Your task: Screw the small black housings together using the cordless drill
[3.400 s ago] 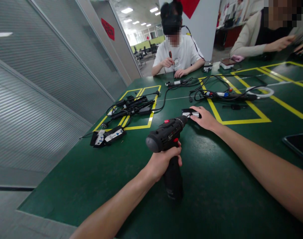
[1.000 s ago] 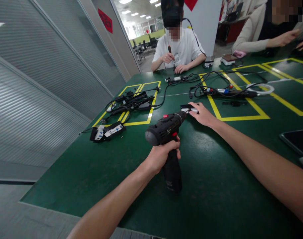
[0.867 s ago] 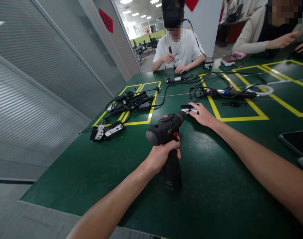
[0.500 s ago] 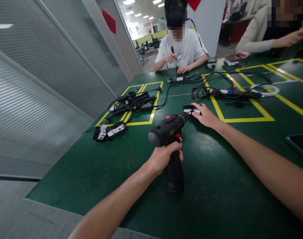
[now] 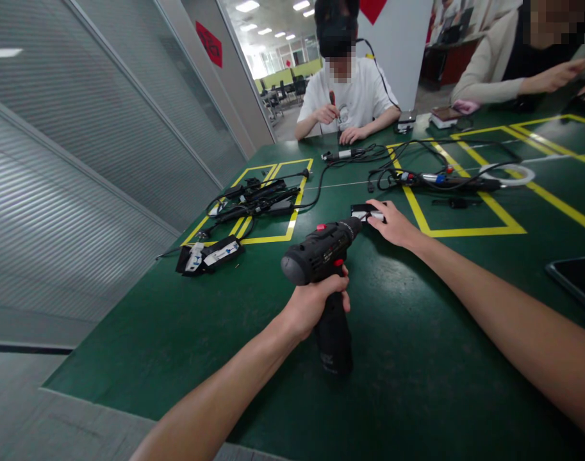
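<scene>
My left hand (image 5: pixel 316 301) is wrapped round the grip of a black cordless drill (image 5: pixel 323 250) with red buttons. The drill's chuck points away from me, toward a small black and white box-like part (image 5: pixel 360 212) on the green table (image 5: pixel 254 320). My right hand (image 5: pixel 391 221) holds that part from its right side, fingers over the top. Whether the drill's bit touches the part cannot be made out, as the chuck covers that spot.
Black cables and adapters (image 5: pixel 261 198) lie inside yellow tape at the left. Nearer are black and white open parts (image 5: pixel 210 254). More cables (image 5: pixel 441 179) lie at the right, with a phone-like device (image 5: pixel 575 278) at the edge. Across the table, a person (image 5: pixel 347 96) holds a screwdriver.
The whole view has shifted slightly, so things sit a little further left. Both hands keep the same hold on the drill and the part.
</scene>
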`<state>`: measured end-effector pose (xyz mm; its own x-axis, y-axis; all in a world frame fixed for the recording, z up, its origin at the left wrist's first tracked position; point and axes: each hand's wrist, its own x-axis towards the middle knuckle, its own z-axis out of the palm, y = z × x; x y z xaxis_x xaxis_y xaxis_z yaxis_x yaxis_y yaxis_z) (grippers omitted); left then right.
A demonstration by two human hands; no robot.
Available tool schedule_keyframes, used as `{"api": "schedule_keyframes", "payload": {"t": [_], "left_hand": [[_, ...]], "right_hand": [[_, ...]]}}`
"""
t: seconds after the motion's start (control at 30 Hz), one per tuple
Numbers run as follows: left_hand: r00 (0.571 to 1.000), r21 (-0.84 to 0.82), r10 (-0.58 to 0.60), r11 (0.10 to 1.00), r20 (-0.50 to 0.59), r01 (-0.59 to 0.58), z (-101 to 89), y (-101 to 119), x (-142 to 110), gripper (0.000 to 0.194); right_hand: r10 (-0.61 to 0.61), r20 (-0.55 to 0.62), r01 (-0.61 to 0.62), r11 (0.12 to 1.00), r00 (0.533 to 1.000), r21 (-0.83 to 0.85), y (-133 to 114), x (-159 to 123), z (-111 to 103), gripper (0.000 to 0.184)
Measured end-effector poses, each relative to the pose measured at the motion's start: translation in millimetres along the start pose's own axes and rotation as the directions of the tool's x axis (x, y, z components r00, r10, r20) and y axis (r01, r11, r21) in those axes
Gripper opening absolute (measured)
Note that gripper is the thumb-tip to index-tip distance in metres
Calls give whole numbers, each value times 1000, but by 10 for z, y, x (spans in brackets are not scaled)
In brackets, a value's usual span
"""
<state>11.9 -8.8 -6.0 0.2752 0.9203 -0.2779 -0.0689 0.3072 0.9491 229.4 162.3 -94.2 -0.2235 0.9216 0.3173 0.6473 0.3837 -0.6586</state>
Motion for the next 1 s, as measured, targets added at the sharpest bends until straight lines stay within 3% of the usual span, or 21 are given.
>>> {"api": "schedule_keyframes", "payload": {"t": [1.0], "left_hand": [[1000,10,3,1000,-8,-3,10,15,-20,19]], "right_hand": [[-1,14,1,1000,1000,3,1,-2,-17,48]]}}
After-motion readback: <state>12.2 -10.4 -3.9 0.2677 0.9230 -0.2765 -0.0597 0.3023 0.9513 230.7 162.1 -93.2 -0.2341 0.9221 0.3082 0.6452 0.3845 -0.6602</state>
